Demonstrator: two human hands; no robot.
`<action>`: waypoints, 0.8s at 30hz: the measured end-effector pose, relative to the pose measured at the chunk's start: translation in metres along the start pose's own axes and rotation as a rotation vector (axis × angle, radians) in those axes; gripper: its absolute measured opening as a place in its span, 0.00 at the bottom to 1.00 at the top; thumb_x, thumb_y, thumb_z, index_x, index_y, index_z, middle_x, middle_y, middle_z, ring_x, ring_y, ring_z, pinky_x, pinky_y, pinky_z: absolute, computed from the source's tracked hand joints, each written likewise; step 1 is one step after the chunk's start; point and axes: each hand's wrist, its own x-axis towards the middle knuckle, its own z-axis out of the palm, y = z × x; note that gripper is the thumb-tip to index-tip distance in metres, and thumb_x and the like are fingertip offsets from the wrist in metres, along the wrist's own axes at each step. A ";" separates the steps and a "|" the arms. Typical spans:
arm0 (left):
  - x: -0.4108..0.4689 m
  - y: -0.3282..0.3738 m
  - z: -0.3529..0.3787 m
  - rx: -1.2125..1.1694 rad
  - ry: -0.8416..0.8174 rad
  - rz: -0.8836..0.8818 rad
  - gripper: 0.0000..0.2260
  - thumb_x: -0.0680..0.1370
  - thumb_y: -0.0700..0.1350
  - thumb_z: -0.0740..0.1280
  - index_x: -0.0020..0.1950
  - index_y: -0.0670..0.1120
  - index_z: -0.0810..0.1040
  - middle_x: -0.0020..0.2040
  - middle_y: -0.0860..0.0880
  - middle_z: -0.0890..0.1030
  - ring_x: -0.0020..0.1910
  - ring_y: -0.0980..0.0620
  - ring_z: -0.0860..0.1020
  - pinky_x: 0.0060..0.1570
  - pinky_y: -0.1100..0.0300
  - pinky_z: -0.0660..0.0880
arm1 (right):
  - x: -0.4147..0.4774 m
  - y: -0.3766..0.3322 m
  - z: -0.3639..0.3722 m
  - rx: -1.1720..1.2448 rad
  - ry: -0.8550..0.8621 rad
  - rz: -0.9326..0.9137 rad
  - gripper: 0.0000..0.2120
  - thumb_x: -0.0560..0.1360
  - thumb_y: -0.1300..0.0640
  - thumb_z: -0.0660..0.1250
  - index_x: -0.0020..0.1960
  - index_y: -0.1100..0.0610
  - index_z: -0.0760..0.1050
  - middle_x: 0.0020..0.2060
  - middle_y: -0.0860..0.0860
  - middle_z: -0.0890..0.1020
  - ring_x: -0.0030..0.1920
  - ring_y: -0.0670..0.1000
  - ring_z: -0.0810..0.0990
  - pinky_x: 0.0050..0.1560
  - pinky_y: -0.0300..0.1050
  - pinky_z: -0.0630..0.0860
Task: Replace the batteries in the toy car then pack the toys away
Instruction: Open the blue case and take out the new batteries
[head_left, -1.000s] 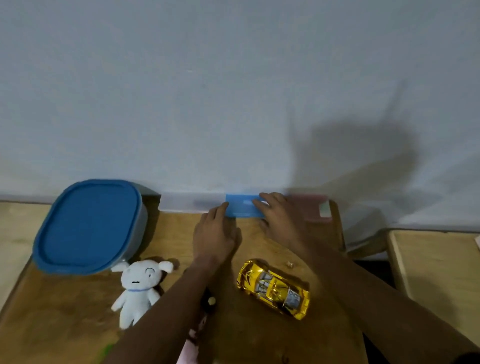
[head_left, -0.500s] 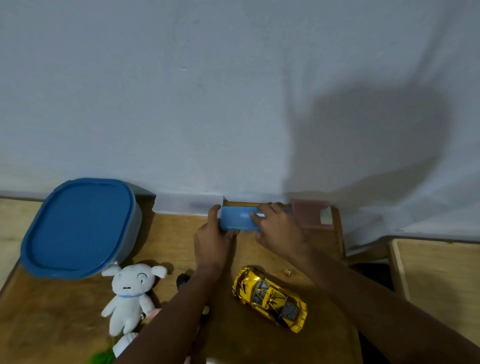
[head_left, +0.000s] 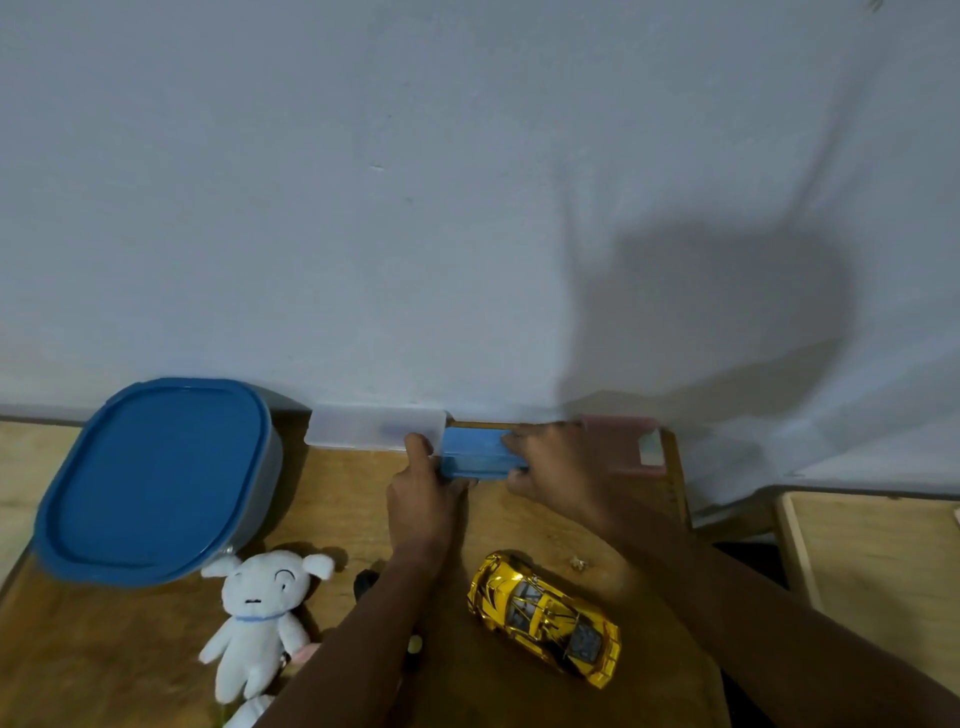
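A small blue plastic box (head_left: 475, 453) sits near the wall at the back of the wooden table (head_left: 337, 499). My left hand (head_left: 423, 493) grips its left end and my right hand (head_left: 553, 470) grips its right end, fingers over its top. A shiny gold toy car (head_left: 545, 618) lies on the table in front of my hands, between my forearms. A white plush dog (head_left: 260, 618) lies to the left of my left forearm. A tiny pale object (head_left: 576, 563) rests just right of the car.
A large container with a blue lid (head_left: 150, 478) stands at the back left. A clear box (head_left: 374, 428) and a pink box (head_left: 631, 447) flank the blue one along the wall. A small black item (head_left: 365, 581) shows beside my left arm. Another wooden surface (head_left: 883, 561) lies to the right.
Both hands have closed on the blue box and drawn it a little away from the wall, out of line with the clear and pink boxes. The view has shifted slightly.
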 end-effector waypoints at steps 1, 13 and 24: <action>0.001 0.000 0.000 0.011 -0.007 0.011 0.21 0.73 0.43 0.77 0.55 0.49 0.65 0.56 0.44 0.85 0.52 0.47 0.84 0.45 0.52 0.84 | -0.001 0.007 -0.007 0.149 0.003 0.007 0.17 0.76 0.49 0.64 0.63 0.51 0.77 0.57 0.50 0.82 0.52 0.51 0.79 0.51 0.46 0.76; 0.005 -0.014 -0.009 0.148 -0.122 0.081 0.04 0.77 0.44 0.73 0.50 0.47 0.84 0.48 0.49 0.86 0.46 0.53 0.82 0.46 0.59 0.79 | 0.007 0.025 0.000 -0.130 0.414 0.083 0.07 0.71 0.60 0.73 0.47 0.55 0.78 0.41 0.53 0.76 0.40 0.54 0.78 0.28 0.47 0.77; 0.004 -0.019 -0.009 0.134 -0.130 0.104 0.07 0.78 0.43 0.71 0.55 0.46 0.83 0.54 0.47 0.85 0.52 0.52 0.82 0.51 0.60 0.79 | -0.016 0.026 0.007 0.027 0.437 -0.019 0.07 0.70 0.59 0.76 0.47 0.54 0.80 0.38 0.49 0.82 0.36 0.50 0.81 0.33 0.38 0.68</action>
